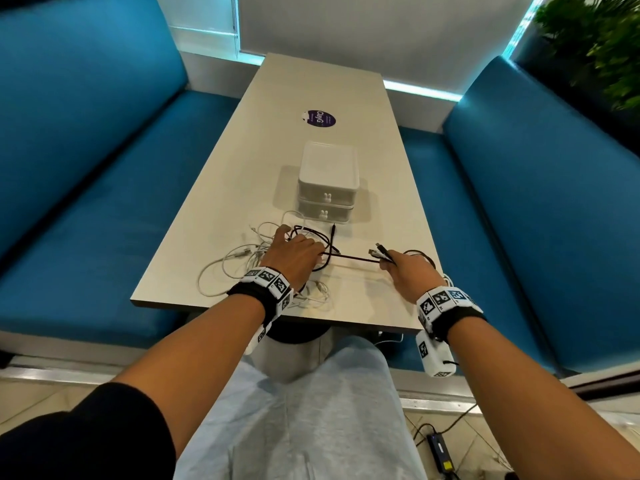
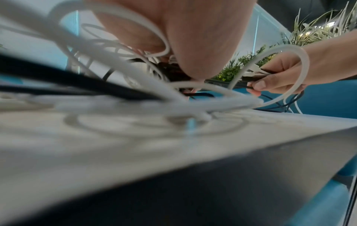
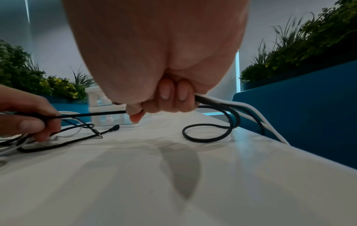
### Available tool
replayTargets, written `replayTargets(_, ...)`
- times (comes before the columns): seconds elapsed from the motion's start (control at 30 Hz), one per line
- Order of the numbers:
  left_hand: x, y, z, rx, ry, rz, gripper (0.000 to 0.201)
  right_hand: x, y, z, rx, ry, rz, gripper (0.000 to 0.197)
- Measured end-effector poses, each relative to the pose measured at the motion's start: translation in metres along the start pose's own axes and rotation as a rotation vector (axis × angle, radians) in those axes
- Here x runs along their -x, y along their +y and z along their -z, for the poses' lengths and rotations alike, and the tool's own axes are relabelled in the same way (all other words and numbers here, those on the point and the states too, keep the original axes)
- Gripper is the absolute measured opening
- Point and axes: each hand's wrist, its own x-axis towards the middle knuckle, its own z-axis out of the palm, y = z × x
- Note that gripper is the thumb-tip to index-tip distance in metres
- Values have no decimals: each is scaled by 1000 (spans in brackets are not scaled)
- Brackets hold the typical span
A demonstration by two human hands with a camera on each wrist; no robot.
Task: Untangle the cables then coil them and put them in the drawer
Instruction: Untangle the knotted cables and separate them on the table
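Observation:
A tangle of white cables (image 1: pixel 239 261) and black cables (image 1: pixel 313 233) lies on the near part of the table (image 1: pixel 311 91). My left hand (image 1: pixel 292 256) rests on the tangle and pinches a taut black cable (image 3: pixel 86 114) between thumb and fingers. That cable runs right to my right hand (image 1: pixel 403 268), whose curled fingers (image 3: pixel 170 94) grip black and white cables (image 3: pixel 218 100) with plug ends (image 1: pixel 377 251) sticking out. A black loop (image 3: pixel 208 133) lies on the table behind that hand. The white two-drawer box (image 1: pixel 327 183) stands just beyond the tangle, both drawers closed.
Blue benches (image 1: pixel 86 168) flank the table on both sides. A purple round sticker (image 1: pixel 320 118) lies further up the table. Plants (image 1: pixel 602 39) stand behind the right bench. A black adapter with cords (image 1: pixel 440 448) lies on the floor at right.

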Motion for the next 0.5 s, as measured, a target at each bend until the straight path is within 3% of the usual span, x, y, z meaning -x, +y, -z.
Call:
replayTargets(0.23,-3,15,10,-27,-49,-13,30,-1,-6,-7,-118,37,-93,30)
replayTargets(0.37,-10,19,15,-56,-48,20,26,-2,-39,-9,-255,145,17,35)
replayTargets(0.5,-16,27,17,-13,-13,47,21,-1,-77,-20,-338,126,167,31)
